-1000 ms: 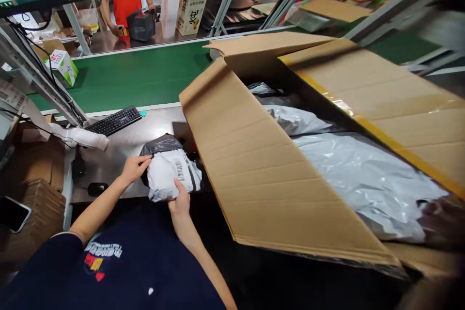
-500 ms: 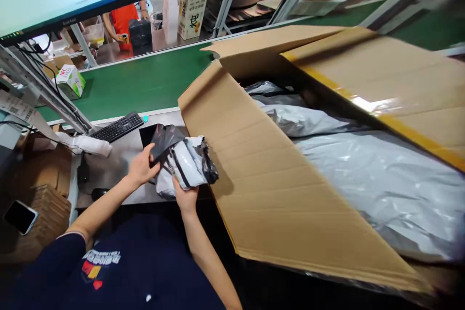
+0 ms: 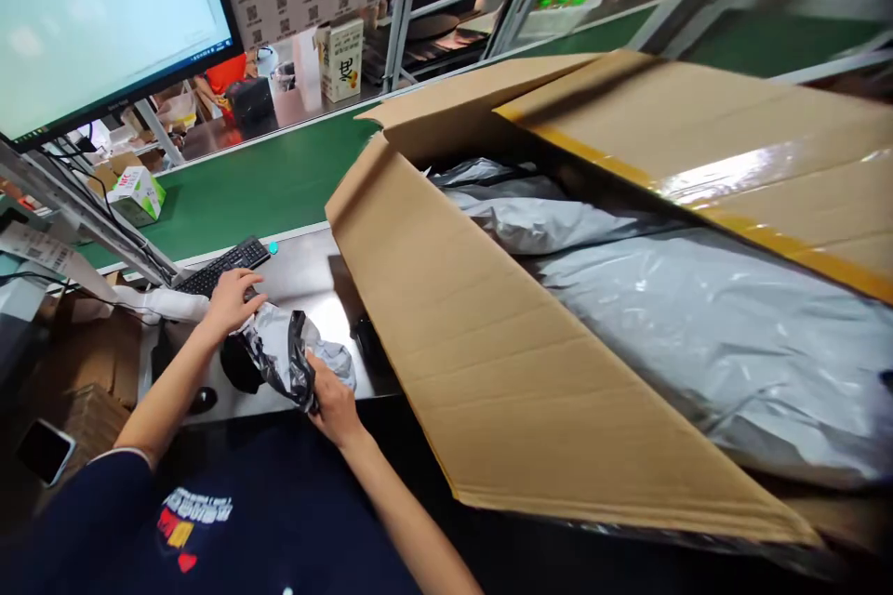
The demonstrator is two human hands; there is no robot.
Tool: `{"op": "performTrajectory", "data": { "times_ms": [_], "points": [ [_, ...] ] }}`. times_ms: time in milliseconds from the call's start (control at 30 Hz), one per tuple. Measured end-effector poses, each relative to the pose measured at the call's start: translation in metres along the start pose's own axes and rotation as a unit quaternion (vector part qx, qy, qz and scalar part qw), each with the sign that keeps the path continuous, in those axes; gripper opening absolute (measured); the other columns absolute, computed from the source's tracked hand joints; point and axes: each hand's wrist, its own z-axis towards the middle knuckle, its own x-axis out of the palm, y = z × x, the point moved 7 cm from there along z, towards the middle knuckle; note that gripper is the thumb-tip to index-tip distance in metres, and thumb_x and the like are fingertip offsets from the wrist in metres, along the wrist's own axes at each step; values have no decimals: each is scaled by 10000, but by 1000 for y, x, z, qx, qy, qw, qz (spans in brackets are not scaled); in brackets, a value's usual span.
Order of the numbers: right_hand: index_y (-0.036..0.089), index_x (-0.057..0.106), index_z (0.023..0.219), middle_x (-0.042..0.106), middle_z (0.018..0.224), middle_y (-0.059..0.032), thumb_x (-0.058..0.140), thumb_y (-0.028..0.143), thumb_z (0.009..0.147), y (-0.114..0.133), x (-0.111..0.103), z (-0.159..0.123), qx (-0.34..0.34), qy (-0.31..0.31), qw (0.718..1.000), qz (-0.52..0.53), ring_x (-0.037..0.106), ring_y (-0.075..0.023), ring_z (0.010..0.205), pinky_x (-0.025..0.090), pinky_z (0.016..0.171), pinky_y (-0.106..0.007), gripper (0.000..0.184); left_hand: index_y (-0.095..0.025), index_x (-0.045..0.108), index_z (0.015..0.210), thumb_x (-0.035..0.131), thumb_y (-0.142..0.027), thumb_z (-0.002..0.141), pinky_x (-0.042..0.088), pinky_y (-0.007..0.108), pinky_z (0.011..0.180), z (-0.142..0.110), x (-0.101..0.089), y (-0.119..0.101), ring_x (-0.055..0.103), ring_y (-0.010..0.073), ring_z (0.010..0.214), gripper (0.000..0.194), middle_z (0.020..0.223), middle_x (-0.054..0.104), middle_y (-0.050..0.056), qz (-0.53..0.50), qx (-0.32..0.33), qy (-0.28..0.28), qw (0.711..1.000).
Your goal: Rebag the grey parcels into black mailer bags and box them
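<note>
My right hand (image 3: 335, 398) is closed on the near right side of a crumpled grey-and-black plastic mailing bag (image 3: 279, 341), held above the metal worktop (image 3: 289, 274). My left hand (image 3: 233, 299) is at the bag's far left corner, beside the keyboard (image 3: 218, 268). Its thumb and fingers are apart, and whether the thumb touches the bag is unclear. Below the bag, partly covered by it, is a black object (image 3: 241, 366) whose kind I cannot make out. A dark item (image 3: 369, 344) sits against the carton's side.
A large open carton (image 3: 488, 335) with grey plastic mailing bags (image 3: 662, 316) inside fills the right. Behind runs a green conveyor belt (image 3: 272, 178). A monitor (image 3: 118, 28) hangs upper left. A mouse (image 3: 203, 400) and a phone (image 3: 46, 452) lie at left.
My left hand has let go of the black piece and moved left, towards the keyboard. My right hand and the bag have shifted left and lower, and the bag has turned. The camera view has shifted too.
</note>
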Motion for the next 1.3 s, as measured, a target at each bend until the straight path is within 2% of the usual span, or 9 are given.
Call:
{"op": "performTrajectory", "data": {
  "times_ms": [133,333,467,600,700,933,1100,1200,1300],
  "points": [
    [150,537,1507,637,1513,-187,558,44,674,-18,23,-15,54,28,998,15,645,-303,1384,609,1097,-459,840,-195,683,1393,705,-329,863,474,513,1186,-62,62,71,629,333,1331,547,1405,699,147,-57,-123,116,984],
    [169,558,1464,709,1407,-157,568,108,705,-46,44,-31,181,33,981,60,714,-328,1255,628,1026,-457,762,-199,537,1552,801,-263,762,238,622,1314,-108,111,91,365,390,1579,835,1674,440,197,-48,-139,147,978],
    [186,643,1273,793,1130,-132,588,221,682,-72,40,-35,271,-8,957,101,770,-342,1014,649,876,-463,595,-310,491,1593,868,-278,735,205,768,1256,-129,103,120,211,488,1624,937,1765,268,170,-12,-200,120,972],
    [217,660,1084,796,965,-101,686,348,656,-91,31,-40,332,-60,926,170,768,-315,899,651,853,-486,448,-221,540,1552,563,-121,907,476,500,1204,-123,90,146,575,315,1421,653,1531,575,162,-22,-254,43,966],
    [207,647,1071,795,983,-132,758,437,666,-96,17,-46,371,-109,898,208,771,-316,945,640,915,-506,479,-230,517,1560,507,-119,929,532,468,1153,-95,81,141,599,300,1387,641,1569,553,142,-11,-216,9,976],
    [149,654,1206,759,1232,-234,889,447,607,-91,-17,-63,444,-263,815,263,754,-371,1080,566,1055,-641,709,-292,660,1415,560,-116,892,468,498,1220,-66,82,109,440,307,1542,561,1674,475,87,0,7,122,993],
    [162,680,1227,772,1227,-189,907,409,602,-76,-12,-67,460,-288,769,337,752,-358,1116,567,1071,-653,709,-269,761,1239,532,-100,902,563,423,1074,-55,71,118,634,276,1293,442,1531,605,87,-11,-26,145,989],
    [182,689,1223,794,1148,-148,912,421,618,-61,-17,-68,437,-338,776,305,753,-355,1097,568,1067,-672,687,-224,804,1094,626,-172,911,565,425,1047,-32,49,111,655,282,1200,260,1437,628,106,-15,-70,70,995],
    [212,720,1145,797,1106,-131,846,479,747,-39,-25,-63,379,-317,843,211,743,-361,1105,560,1090,-676,496,-209,829,1048,670,-245,909,505,491,1110,-10,19,95,582,325,1272,215,1410,601,143,-8,-108,-40,993]
  ]
}}
